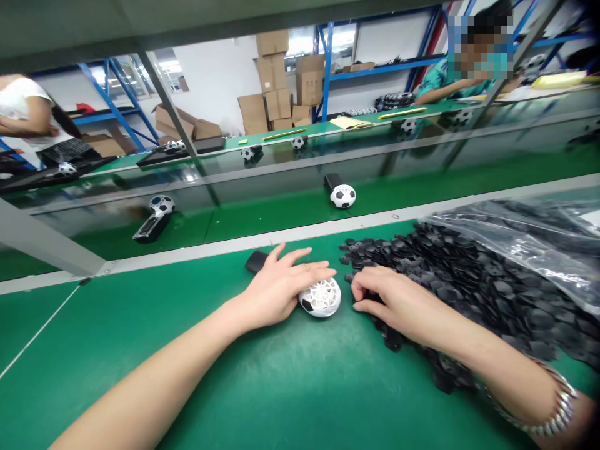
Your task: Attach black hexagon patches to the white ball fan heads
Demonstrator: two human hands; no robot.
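Observation:
My left hand (281, 287) lies over a small fan with a white, football-patterned round head (323, 299) and a black handle (256, 261) on the green table. Its fingers curve around the head and hold it down. My right hand (389, 300) rests just right of the fan at the edge of a heap of small black plastic pieces (469, 281). Its fingers are curled together in a pinch on one of the pieces; the piece itself is hard to see.
A clear plastic bag (539, 237) lies over the black pieces at right. Beyond a grey rail (234, 244), a conveyor carries finished football fans (342, 195), (157, 215). Other people sit at the far side, left (23, 112) and right (450, 75). Cardboard boxes (281, 81) and blue shelving stand behind.

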